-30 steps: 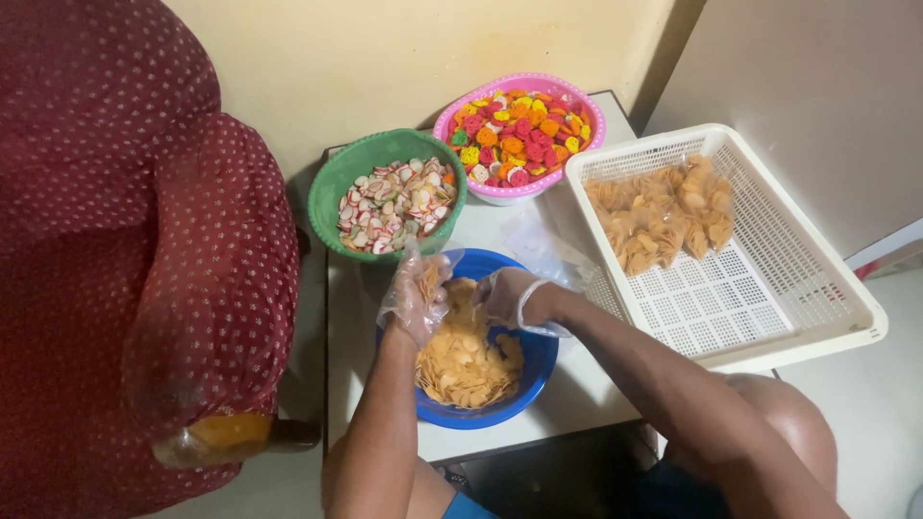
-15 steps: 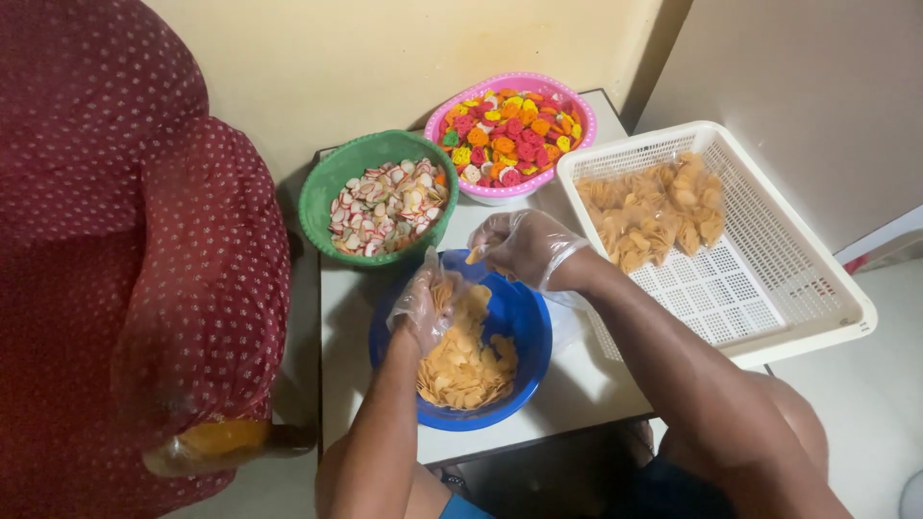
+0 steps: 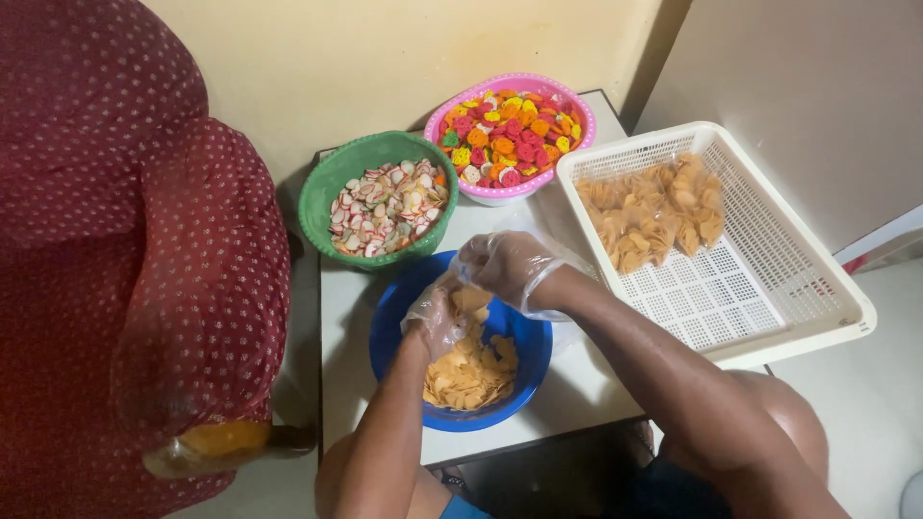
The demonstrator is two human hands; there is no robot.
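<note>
Packages: small clear plastic packets of orange crisps (image 3: 657, 213), piled in far half of white perforated tray (image 3: 769, 298), right side of bench (image 3: 577, 384). Packets puffy, see-through, contents pale orange, heaped touching one another. Near half of tray bare. No labels, no signs, no screens in view.

Counting three bowls sitting here: blue bowl (image 3: 534, 358), green bowl (image 3: 332, 187), pink bowl (image 3: 500, 194), plus one white basket tray (image 3: 769, 288).
</note>
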